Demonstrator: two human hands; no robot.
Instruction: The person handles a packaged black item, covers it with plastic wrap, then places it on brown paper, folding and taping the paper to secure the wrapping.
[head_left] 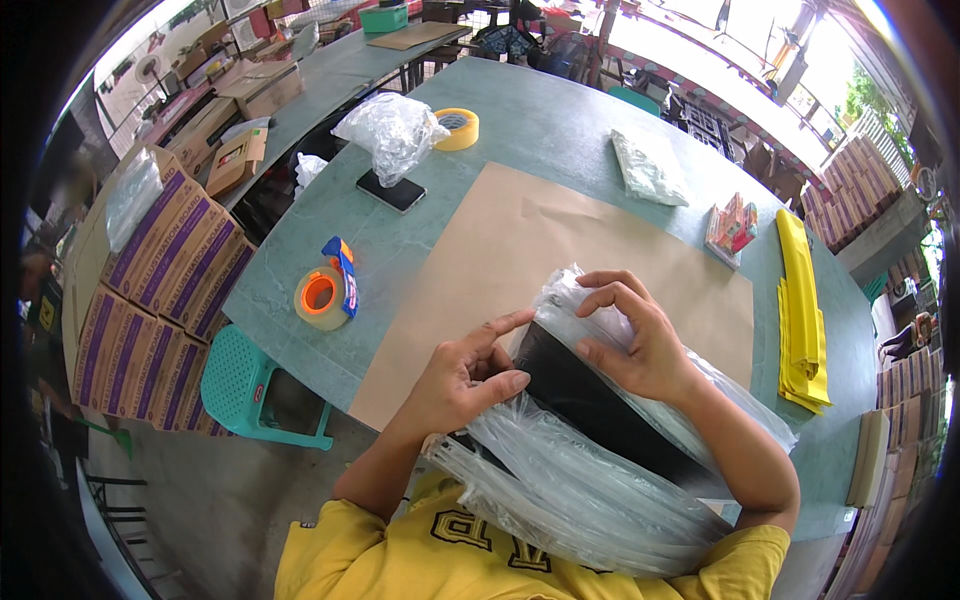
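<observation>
A black sheet-like piece (600, 400) slants across the near part of the table, with clear plastic film (580, 480) bunched along its near side and more on its far side. My left hand (465, 375) is at its far-left end, index finger and thumb stretched apart, the other fingers curled. Over the crumpled plastic at the same end, my right hand (640, 335) arches with thumb and fingers apart. Neither hand visibly grips anything; whether the fingertips touch the film is hard to tell. Beneath lies a large brown cardboard sheet (470, 250).
On the green table (540, 120) are a tape roll with a blue-and-orange dispenser (322, 298), a phone (392, 190), crumpled plastic (390, 130), yellow tape (457, 128), a white packet (648, 165), small red boxes (732, 230) and folded yellow material (800, 320). A teal stool (240, 380) and stacked cartons (160, 290) stand left.
</observation>
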